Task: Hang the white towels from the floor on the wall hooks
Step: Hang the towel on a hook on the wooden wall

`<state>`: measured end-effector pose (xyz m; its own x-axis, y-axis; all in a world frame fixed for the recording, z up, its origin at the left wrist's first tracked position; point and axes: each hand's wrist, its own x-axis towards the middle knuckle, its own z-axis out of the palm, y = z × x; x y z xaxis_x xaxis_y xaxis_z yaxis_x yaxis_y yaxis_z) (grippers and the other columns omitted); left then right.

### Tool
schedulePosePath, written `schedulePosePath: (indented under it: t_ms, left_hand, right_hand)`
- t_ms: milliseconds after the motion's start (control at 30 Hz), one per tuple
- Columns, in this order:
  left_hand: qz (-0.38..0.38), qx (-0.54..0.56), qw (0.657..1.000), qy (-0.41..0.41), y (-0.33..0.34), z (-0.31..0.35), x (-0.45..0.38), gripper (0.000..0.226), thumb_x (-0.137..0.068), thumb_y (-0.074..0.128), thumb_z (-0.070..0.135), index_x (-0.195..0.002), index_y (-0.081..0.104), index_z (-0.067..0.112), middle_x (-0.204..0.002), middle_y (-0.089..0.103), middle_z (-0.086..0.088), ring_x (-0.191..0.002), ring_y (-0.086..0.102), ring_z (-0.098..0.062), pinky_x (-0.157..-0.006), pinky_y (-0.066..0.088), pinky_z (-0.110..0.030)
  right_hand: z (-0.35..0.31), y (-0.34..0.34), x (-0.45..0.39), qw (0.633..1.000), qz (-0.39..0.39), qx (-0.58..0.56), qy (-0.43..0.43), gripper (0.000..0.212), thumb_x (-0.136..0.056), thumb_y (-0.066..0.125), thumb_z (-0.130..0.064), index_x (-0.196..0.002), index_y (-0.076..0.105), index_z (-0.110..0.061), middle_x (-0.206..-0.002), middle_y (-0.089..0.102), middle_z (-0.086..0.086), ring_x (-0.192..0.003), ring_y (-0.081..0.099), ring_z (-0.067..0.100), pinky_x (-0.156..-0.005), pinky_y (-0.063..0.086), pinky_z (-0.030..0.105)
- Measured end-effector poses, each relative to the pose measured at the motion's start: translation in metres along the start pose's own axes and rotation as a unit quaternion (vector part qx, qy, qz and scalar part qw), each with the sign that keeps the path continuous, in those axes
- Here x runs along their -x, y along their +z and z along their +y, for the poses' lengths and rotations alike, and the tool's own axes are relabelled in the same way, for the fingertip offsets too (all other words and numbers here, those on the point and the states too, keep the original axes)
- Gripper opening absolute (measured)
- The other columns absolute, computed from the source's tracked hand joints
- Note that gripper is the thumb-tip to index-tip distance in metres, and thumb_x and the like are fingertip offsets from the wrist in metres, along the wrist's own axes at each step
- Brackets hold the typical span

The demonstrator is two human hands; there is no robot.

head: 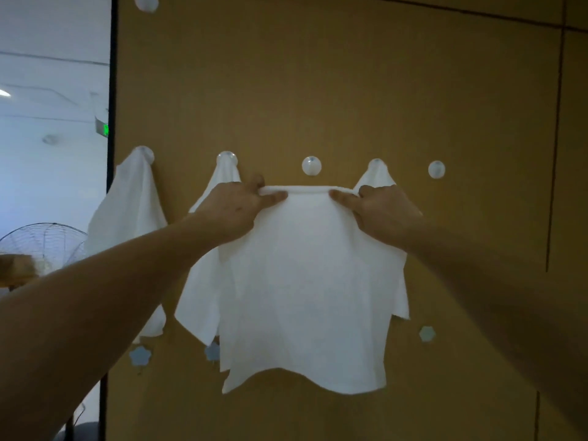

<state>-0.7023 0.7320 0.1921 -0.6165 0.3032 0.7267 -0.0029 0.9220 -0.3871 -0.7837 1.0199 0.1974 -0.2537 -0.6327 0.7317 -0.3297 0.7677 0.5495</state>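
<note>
My left hand (pixel 234 206) and right hand (pixel 386 211) pinch the white cloth towel (pixel 305 291) by its level top edge, hanging lengthwise just below the empty round translucent hook (pixel 311 165), overlapping neighbouring hung towels (pixel 203 281).

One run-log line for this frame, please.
phase: hanging | left hand, right hand: gripping towel top edge | target: free hook just above | hung towels: three
</note>
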Motion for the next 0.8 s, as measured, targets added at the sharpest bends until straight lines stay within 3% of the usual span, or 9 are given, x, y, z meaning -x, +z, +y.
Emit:
schedulePosePath:
  t_ms: [67, 167, 233, 367, 467, 500, 600, 733, 800]
  left_hand:
    - [-0.003, -0.029, 1.0, -0.012, 0.013, -0.005, -0.024, 0.075, -0.087, 0.05, 0.007, -0.148, 0.023, 0.042, -0.131, 0.035, -0.005, -0.096, 0.055, -0.027, -0.068, 0.055, -0.036]
    - [0.003, -0.064, 0.998, -0.022, 0.03, -0.012, -0.065, 0.075, -0.087, 0.049, 0.009, -0.149, 0.02, 0.04, -0.128, 0.037, -0.009, -0.092, 0.055, -0.028, -0.059, 0.044, -0.032]
    - [0.006, -0.078, 0.996, -0.033, 0.036, -0.014, -0.092, 0.07, -0.09, 0.048, 0.013, -0.149, 0.021, 0.04, -0.124, 0.038, -0.011, -0.092, 0.055, -0.029, -0.064, 0.048, -0.035]
    - [0.023, -0.071, 0.995, -0.064, 0.047, -0.02, -0.137, 0.058, -0.093, 0.043, 0.024, -0.146, 0.028, 0.04, -0.123, 0.039, -0.012, -0.09, 0.05, -0.029, -0.079, 0.049, -0.044]
    - [0.009, -0.082, 0.992, -0.098, 0.068, -0.016, -0.155, 0.056, -0.094, 0.043, 0.024, -0.146, 0.03, 0.04, -0.123, 0.039, -0.01, -0.095, 0.052, -0.031, -0.084, 0.049, -0.046]
    - [-0.007, -0.075, 0.991, -0.109, 0.078, -0.009, -0.157, 0.054, -0.095, 0.043, 0.025, -0.145, 0.029, 0.039, -0.122, 0.04, -0.01, -0.094, 0.052, -0.03, -0.082, 0.05, -0.045]
    - [-0.015, 0.0, 0.989, -0.149, 0.106, 0.021, -0.158, 0.053, -0.093, 0.044, 0.025, -0.144, 0.029, 0.028, -0.122, 0.043, -0.011, -0.082, 0.048, -0.026, -0.069, 0.046, -0.039]
    - [0.067, 0.136, 0.976, -0.157, 0.125, 0.037, -0.166, 0.038, -0.094, 0.045, 0.016, -0.132, 0.049, 0.013, -0.104, 0.054, -0.008, -0.081, 0.052, -0.021, -0.065, 0.033, -0.026]
    - [0.079, 0.262, 0.944, -0.182, 0.123, 0.038, -0.17, 0.026, -0.097, 0.045, 0.016, -0.115, 0.061, 0.007, -0.1, 0.063, -0.008, -0.09, 0.061, -0.022, -0.067, 0.036, -0.022]
  right_hand:
    - [0.01, 0.019, -0.019, 1.0, 0.008, -0.001, 0.004, 0.055, -0.098, 0.035, -0.021, -0.15, 0.026, -0.038, -0.1, 0.061, 0.012, -0.074, 0.061, 0.031, -0.059, 0.034, 0.031]
    - [0.029, 0.048, -0.052, 0.999, 0.013, -0.017, 0.03, 0.055, -0.098, 0.035, -0.022, -0.15, 0.026, -0.041, -0.104, 0.063, 0.011, -0.083, 0.061, 0.031, -0.07, 0.04, 0.036]
    - [0.041, 0.065, -0.074, 0.998, 0.015, -0.026, 0.049, 0.055, -0.097, 0.035, -0.022, -0.148, 0.029, -0.044, -0.103, 0.063, 0.011, -0.088, 0.062, 0.031, -0.078, 0.042, 0.039]
    - [0.061, 0.095, -0.118, 0.994, 0.031, -0.053, 0.094, 0.051, -0.096, 0.038, -0.023, -0.142, 0.041, -0.045, -0.114, 0.064, 0.01, -0.102, 0.062, 0.034, -0.07, 0.036, 0.034]
    - [0.066, 0.12, -0.138, 0.972, 0.029, -0.19, 0.133, 0.048, -0.092, 0.04, -0.017, -0.132, 0.056, -0.038, -0.129, 0.063, 0.002, -0.117, 0.058, 0.027, -0.094, 0.046, 0.035]
    - [0.061, 0.131, -0.138, 0.961, 0.045, -0.236, 0.139, 0.046, -0.09, 0.041, -0.015, -0.126, 0.062, -0.035, -0.125, 0.066, -0.001, -0.112, 0.061, 0.024, -0.093, 0.048, 0.037]
    - [0.034, 0.157, -0.134, 0.911, 0.117, -0.356, 0.173, 0.033, -0.091, 0.044, -0.017, -0.104, 0.073, -0.025, -0.091, 0.072, -0.004, -0.081, 0.064, 0.018, -0.069, 0.047, 0.031]
    - [0.003, 0.176, -0.131, 0.86, 0.178, -0.429, 0.21, 0.028, -0.092, 0.046, -0.024, -0.068, 0.06, -0.022, -0.058, 0.054, -0.008, -0.054, 0.048, 0.009, -0.052, 0.03, 0.024]
    - [-0.004, 0.176, -0.129, 0.849, 0.186, -0.441, 0.224, 0.03, -0.092, 0.047, -0.027, -0.063, 0.055, -0.023, -0.054, 0.051, -0.008, -0.05, 0.045, 0.007, -0.049, 0.027, 0.024]
